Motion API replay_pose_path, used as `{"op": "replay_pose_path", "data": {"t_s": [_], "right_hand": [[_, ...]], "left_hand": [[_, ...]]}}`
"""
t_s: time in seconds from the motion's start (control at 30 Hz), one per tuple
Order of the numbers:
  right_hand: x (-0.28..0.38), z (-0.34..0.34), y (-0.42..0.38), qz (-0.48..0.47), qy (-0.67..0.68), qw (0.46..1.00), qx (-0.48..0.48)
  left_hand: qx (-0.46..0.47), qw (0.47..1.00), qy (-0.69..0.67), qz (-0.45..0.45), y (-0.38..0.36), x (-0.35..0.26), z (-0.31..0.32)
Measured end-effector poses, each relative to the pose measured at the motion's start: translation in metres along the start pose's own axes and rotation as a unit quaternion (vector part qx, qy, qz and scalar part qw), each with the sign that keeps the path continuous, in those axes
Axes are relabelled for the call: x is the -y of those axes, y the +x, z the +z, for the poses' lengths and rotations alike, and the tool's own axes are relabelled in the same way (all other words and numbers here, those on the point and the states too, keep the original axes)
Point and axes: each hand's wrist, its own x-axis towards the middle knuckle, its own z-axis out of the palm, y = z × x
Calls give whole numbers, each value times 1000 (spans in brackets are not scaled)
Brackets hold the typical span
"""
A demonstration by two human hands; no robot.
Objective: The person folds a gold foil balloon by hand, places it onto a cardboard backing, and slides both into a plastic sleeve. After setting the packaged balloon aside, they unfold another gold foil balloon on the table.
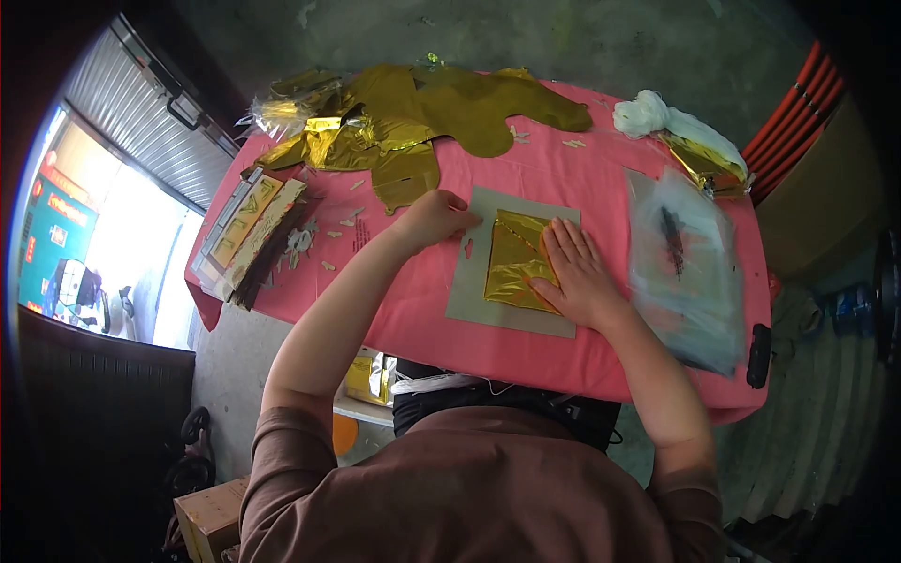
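Observation:
A grey card (511, 321) with a small cut-out hanger hole lies on the pink-covered table in front of me. On it rests a folded gold foil sheet (511, 272), creased and shiny. My left hand (437, 220) is at the card's upper left edge, fingers bent and closed on that edge. Flat over the right side of the foil lies my right hand (580, 274), fingers stretched out and palm down, with nothing gripped. The part of the foil under the right hand is hidden.
Large gold sheets (450, 103) spread along the back of the pink tablecloth (404, 291). A stack of printed cards (251, 230) stands at left, small pale scraps beside it. Clear plastic bags (690, 281) lie at right, below a white string bundle (680, 127).

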Motion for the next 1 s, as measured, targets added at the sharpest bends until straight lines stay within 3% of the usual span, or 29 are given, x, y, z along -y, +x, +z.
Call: {"op": "replay_pose_path", "data": {"t_s": [0.07, 0.23, 0.37, 0.43, 0.47, 0.53, 0.57, 0.63, 0.87, 0.93, 0.97, 1.0], "right_hand": [[0, 2, -1, -3, 5, 1000, -7], [3, -1, 1, -12, 4, 1000, 2], [9, -2, 6, -19, -7, 1000, 10], [13, 1, 11, -27, -3, 1000, 7], [14, 3, 13, -34, 3, 999, 5], [15, 3, 14, -33, 0, 999, 10], [15, 3, 15, -31, -7, 999, 13], [14, 3, 15, -33, -7, 999, 13], [15, 2, 15, -32, 2, 999, 15], [15, 2, 15, -32, -3, 999, 15], [15, 2, 15, -33, -8, 999, 14], [15, 3, 14, -33, -9, 999, 14]], "left_hand": [[19, 997, -74, -20, -1, -1, 1], [-79, 983, 138, 93, -30, -23, 2], [-76, 982, 166, 49, -41, -17, -3], [-202, 932, 218, 206, -39, 8, -2], [-203, 932, 219, 204, -37, 20, -1], [-283, 867, 302, 279, -36, 38, 1], [-283, 867, 302, 277, -42, 36, 2], [-180, 952, 173, 178, -57, 25, 6], [-187, 934, 155, 263, -70, 24, 9], [-231, 897, 202, 318, -65, 29, 0], [-231, 897, 201, 318, -66, 30, -2], [-240, 888, 291, 262, -68, 30, -3]]}}
